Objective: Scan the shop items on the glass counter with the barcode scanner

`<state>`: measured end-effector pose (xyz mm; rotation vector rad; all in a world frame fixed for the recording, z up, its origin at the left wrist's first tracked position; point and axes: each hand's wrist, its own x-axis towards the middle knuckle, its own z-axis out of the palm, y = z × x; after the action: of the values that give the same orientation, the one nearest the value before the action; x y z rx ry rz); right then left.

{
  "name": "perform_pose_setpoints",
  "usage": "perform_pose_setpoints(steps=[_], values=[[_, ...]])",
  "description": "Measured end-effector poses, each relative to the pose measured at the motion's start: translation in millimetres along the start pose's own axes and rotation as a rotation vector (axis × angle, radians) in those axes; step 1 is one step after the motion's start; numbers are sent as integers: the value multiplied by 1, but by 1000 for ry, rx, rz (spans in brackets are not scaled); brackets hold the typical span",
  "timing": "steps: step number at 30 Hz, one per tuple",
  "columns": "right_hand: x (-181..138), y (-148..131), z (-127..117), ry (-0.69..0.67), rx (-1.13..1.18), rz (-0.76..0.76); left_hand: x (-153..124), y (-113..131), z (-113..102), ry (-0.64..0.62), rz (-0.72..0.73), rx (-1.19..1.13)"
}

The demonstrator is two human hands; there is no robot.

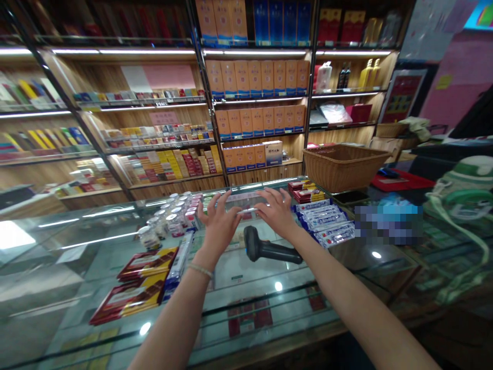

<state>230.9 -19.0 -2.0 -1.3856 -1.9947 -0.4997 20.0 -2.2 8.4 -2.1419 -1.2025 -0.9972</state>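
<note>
Both my hands reach out over a glass counter (96, 241). My left hand (219, 218) has its fingers spread and sits at the left end of a clear plastic box (246, 201). My right hand (276, 209) lies open against the box's right end, fingers stretched out. A thin white strip shows between the two hands. A black barcode scanner (265, 247) lies on the glass just below my hands. Whether the hands press the box or only touch it is unclear.
Small white-capped jars (169, 218) and red-and-yellow flat packs (138, 280) lie left. Blue-white cartons (327, 223) and red packs (306, 191) lie right, before a wicker basket (342, 167). Shelves of orange boxes (256, 77) stand behind. A green-white bag (466, 200) sits far right.
</note>
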Motion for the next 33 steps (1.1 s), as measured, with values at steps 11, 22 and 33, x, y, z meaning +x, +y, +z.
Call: perform_pose_setpoints(steps=[11,22,33], values=[[1,4,-10,-7,130,155,-1,-6,-3,70,32,17],[-4,8,-17,-11,87,142,-3,-7,-2,102,18,34],[-7,21,-14,54,66,140,-1,-12,-1,94,-26,43]])
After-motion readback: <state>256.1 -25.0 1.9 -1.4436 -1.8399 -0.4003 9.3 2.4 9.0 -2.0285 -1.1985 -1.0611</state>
